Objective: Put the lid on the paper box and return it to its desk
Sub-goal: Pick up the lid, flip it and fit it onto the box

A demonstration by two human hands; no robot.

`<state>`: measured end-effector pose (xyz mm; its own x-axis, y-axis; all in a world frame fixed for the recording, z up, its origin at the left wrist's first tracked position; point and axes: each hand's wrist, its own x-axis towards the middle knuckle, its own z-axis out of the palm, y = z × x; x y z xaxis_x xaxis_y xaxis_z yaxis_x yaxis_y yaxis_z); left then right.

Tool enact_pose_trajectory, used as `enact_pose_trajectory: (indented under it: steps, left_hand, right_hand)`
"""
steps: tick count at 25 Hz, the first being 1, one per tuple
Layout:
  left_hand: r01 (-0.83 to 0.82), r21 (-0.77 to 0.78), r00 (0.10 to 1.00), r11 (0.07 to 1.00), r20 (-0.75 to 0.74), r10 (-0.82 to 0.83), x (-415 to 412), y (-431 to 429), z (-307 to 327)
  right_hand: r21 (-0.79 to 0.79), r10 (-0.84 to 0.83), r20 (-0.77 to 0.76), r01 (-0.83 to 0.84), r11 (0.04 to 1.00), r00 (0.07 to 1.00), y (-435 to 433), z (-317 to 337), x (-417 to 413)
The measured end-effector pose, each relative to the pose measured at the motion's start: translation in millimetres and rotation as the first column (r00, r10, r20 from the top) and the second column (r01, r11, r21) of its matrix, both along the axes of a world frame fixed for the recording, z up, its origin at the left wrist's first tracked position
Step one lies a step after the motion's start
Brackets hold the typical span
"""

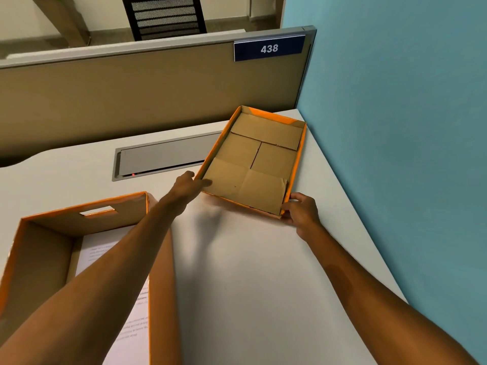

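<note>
The orange lid (pixel 253 162) lies upside down on the white desk (pixel 250 272), its brown cardboard inside facing up, toward the far right corner. My left hand (pixel 188 184) grips the lid's near-left corner, with the thumb over the rim. My right hand (pixel 300 209) holds the near-right corner, fingers pinching the orange edge. The near edge of the lid looks slightly raised off the desk. The open orange paper box (pixel 47 243) stands at the near left, with printed sheets inside; my left forearm crosses over its right wall.
A grey cable hatch (pixel 160 156) is set into the desk behind the box. A tan partition (pixel 131 90) with a "438" sign (pixel 269 48) runs along the back. A blue wall (pixel 408 127) bounds the right side. A black chair (pixel 163 17) stands beyond the partition.
</note>
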<state>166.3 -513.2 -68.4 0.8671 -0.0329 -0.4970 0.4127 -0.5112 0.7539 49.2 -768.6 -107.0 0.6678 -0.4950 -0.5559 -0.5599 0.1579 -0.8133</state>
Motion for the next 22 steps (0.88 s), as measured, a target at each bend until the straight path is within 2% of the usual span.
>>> enact_pose_trajectory:
  steps: [4, 9, 11, 15, 22]
  left_hand:
    - [-0.034, -0.071, 0.999, 0.997, -0.011, 0.033, -2.1, 13.5, 14.8]
    - [-0.058, -0.199, 0.998, 0.978, 0.014, 0.062, -20.1, 35.8, 46.5]
    - [-0.071, -0.296, 0.997, 0.953, 0.007, 0.076, -29.7, 52.4, 61.9]
    - [-0.136, -0.515, 0.991, 0.847, -0.053, 0.126, -51.5, 102.2, 86.0]
    - [-0.083, -0.693, 0.996, 0.717, -0.073, 0.045, -118.6, 203.2, 108.7]
  right_hand:
    - [0.165, 0.011, 0.160, -0.038, 0.986, 0.987, -3.7, 15.4, -10.2]
    - [0.223, 0.017, 0.245, -0.073, 0.972, 0.969, -2.6, 41.5, -24.8]
    - [0.241, 0.018, 0.274, -0.087, 0.967, 0.962, 3.7, 55.9, -31.2]
    - [0.231, 0.066, 0.335, -0.150, 0.961, 0.940, 28.4, 89.1, -43.5]
    - [0.117, 0.272, 0.375, -0.336, 0.935, 0.886, 95.3, 130.2, -66.3]
